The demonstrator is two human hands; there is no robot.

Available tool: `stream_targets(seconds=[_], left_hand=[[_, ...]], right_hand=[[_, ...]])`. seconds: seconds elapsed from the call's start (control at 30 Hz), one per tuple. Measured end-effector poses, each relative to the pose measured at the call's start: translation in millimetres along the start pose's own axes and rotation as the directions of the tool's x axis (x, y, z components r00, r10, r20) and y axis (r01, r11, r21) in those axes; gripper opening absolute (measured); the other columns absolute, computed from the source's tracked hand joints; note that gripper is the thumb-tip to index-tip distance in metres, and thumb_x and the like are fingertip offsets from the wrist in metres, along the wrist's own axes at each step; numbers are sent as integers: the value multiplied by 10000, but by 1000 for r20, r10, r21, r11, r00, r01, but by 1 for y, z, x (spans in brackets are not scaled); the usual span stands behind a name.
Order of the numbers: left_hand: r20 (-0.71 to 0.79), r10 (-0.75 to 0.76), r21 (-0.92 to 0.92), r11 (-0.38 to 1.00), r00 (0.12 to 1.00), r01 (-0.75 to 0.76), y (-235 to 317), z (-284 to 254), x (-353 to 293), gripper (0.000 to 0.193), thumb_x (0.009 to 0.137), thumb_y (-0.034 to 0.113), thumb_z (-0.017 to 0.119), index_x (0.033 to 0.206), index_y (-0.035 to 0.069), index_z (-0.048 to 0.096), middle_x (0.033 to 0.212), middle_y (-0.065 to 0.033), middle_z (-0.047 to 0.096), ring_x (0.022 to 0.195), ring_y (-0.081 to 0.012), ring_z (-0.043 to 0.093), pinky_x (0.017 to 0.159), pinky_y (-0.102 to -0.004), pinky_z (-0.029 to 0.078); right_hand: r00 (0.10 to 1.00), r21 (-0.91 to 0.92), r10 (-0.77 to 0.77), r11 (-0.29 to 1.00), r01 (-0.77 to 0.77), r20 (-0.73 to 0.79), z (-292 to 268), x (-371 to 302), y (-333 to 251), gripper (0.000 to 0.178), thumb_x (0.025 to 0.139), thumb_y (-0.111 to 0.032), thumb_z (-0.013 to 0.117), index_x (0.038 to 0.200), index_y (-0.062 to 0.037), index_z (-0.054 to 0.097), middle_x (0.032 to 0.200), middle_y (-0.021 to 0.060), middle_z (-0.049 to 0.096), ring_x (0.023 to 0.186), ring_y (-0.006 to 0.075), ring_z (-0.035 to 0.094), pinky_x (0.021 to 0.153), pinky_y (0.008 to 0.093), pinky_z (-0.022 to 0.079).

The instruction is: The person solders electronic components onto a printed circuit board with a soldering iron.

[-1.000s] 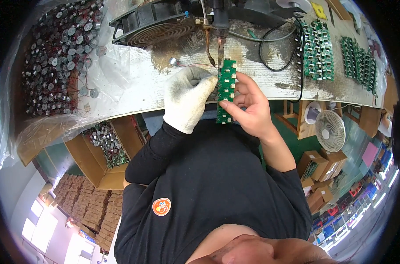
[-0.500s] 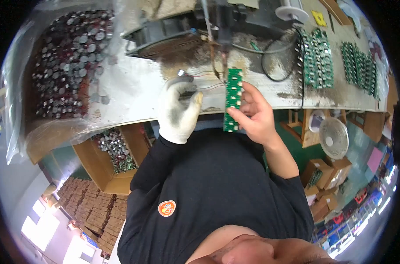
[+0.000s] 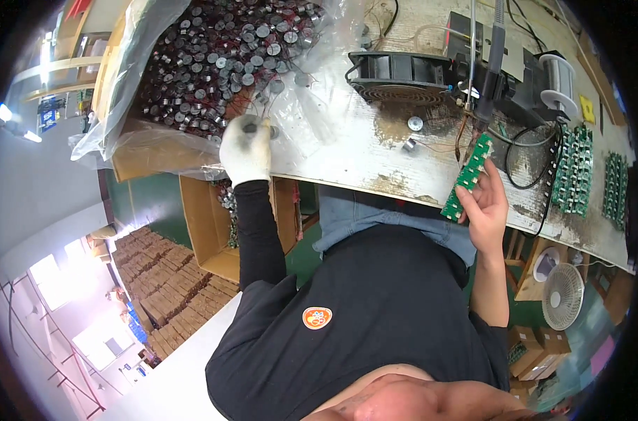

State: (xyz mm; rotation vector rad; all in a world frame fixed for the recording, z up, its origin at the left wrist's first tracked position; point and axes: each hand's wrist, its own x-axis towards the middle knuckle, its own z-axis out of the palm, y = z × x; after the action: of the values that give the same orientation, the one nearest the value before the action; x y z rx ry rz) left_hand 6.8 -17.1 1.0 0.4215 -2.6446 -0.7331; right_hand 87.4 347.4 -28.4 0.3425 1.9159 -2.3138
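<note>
Metal discs (image 3: pixel 242 59) fill a plastic-lined box (image 3: pixel 154 156) beside the left hand (image 3: pixel 246 151), its grip unclear; the right hand (image 3: pixel 488 214) pinches a circuit board (image 3: pixel 467 177).

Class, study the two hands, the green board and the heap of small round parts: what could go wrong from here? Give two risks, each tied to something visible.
1. The bare right hand holds the green circuit board close to what looks like a soldering iron; a slip might burn it.

2. The gloved left hand is at the heap of round wired parts, which lie jumbled; lifting one may drag others along.
</note>
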Motion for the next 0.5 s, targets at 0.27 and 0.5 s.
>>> stream_targets(seconds=[0.27, 0.5], left_hand=[[133, -44, 191, 981, 990, 18, 0, 11, -16, 285, 762, 252, 717, 756, 6, 573, 660, -147, 599, 628, -306, 596, 615, -354, 464], [82, -132, -270, 951, 988, 150, 9, 15, -37, 147, 770, 77, 703, 835, -18, 613, 745, -56, 637, 664, -116, 563, 650, -244, 464]], right_hand=[[1000, -4, 23, 1000, -23, -4, 4, -2, -1, 647, 839, 65, 590, 1394, 53, 257, 1098, 146, 574, 664, 73, 565, 436, 169, 419], [999, 1, 30, 1000, -30, 21, 5, 0, -4, 641, 838, 68, 591, 1391, 41, 265, 1100, 144, 567, 664, 73, 563, 438, 170, 416]])
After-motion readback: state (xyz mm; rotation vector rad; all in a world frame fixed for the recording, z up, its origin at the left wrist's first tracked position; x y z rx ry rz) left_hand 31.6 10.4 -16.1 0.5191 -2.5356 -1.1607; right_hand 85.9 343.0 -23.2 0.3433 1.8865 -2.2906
